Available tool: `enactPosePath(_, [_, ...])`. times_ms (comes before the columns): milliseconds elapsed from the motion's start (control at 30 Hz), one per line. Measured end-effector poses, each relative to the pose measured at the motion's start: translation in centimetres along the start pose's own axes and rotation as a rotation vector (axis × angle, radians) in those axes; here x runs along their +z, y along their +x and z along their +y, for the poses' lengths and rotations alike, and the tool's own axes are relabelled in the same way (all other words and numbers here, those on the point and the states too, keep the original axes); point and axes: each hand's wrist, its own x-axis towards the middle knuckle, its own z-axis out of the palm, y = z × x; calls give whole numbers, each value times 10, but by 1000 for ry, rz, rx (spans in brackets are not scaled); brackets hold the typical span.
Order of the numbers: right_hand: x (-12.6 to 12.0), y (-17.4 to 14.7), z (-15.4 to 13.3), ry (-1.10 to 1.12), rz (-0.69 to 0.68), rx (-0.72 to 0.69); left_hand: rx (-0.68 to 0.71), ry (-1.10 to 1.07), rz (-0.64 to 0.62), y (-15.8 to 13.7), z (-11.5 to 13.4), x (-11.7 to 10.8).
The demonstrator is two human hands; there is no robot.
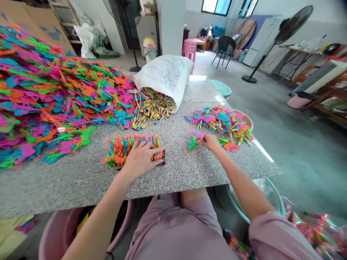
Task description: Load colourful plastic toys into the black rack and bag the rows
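My left hand [141, 156] lies over a row of flat plastic pieces [116, 153] in orange, green, blue and pink, standing packed side by side in a black rack [163, 157]. Its fingers are spread, with the index finger and thumb either side of an orange piece at the rack's right end. Further right, my right hand [213, 142] pinches a pink plastic piece [198, 135] just above the tabletop. A green plastic piece [192, 143] lies beside it. Behind that hand is a pile of coloured pieces with small printed tubes [222, 119].
A large heap of coloured plastic pieces [54, 94] covers the table's left. At the back, a white sack [168, 74] spills small printed tubes [151, 112] onto the granite tabletop [173, 177]. Basins, including a pink one [51, 231], stand below the front edge.
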Motion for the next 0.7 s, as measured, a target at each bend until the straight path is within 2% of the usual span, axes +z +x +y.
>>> enactPosePath(100, [5, -7, -6, 98, -34, -16, 47, -44, -20, -9, 2, -3])
enactPosePath(167, [17, -19, -18, 184, -91, -38, 42, -56, -19, -13, 4, -5])
enactPosePath(333, [73, -51, -68, 380, -202, -164, 20, -76, -12, -13, 6, -6])
enactPosePath(467, [109, -55, -98, 425, -148, -145, 14, -57, -3, -12, 7, -7])
enactPosePath(600, [121, -45, -112, 495, -205, -258, 17, -17, -9, -11, 9, -9])
enactPosePath(700, [122, -40, -119, 338, -251, -324, 15, -9, -5, -11, 9, -8])
